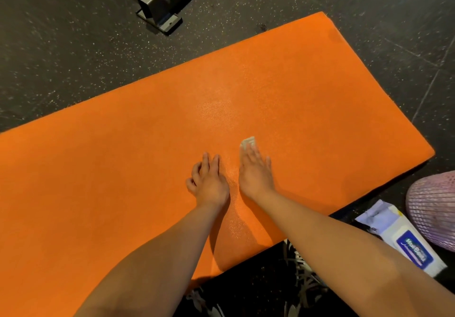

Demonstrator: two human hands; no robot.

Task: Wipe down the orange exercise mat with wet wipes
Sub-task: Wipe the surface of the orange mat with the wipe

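Observation:
The orange exercise mat (283, 90) lies flat on the dark speckled floor, running from lower left to upper right. My right hand (254, 169) lies flat on the mat near its middle, fingers straight, pressing a folded white wet wipe (248, 141) whose edge peeks out past the fingertips. Just left of it, my left hand (208, 179) rests on the mat with fingers loosely bent, holding nothing. A faint damp sheen shows on the mat around and beyond both hands.
A white wet wipes pack (403, 238) with a blue label lies on the floor off the mat's near right edge. A pink mesh item (435, 208) sits beside it. A metal equipment base (160, 4) stands beyond the mat's far edge.

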